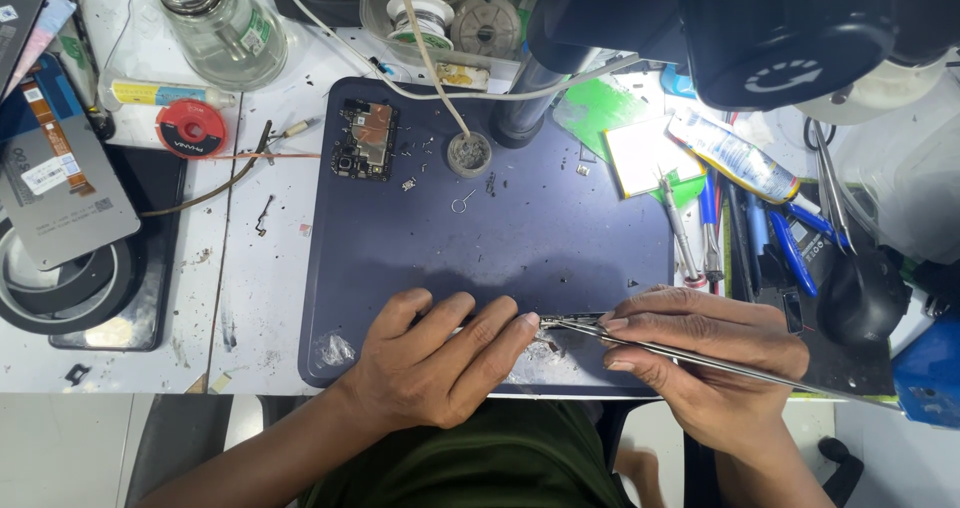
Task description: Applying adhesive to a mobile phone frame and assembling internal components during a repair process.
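White worktop (250, 298): cluttered and scuffed, carrying everything below.

Dark blue work mat (500, 248): lies at the middle of the worktop, dusted with specks and tiny screws.

Microscope head (790, 28): black, hanging over the mat's far right corner.

Phone back panel (60, 178): grey, lying flat at the left, well apart from the mat.

Glass bottle (215, 23): clear, upright at the far left.

Left hand (435, 358): resting palm down on the mat's near edge, fingers together and pressed flat over a small part that cannot be made out.

Right hand (700, 353): just beside the left, fingers clamped on the tweezers.

Tweezers (640, 343): long, silver, lying nearly level, tips touching the left hand's fingertips at the mat's near edge.

Circuit board (365, 140): dark, bare, at the mat's far left corner.

Red solder-wick spool (190, 128): left of the mat.

Small round tin (469, 154): grey, just right of the board.
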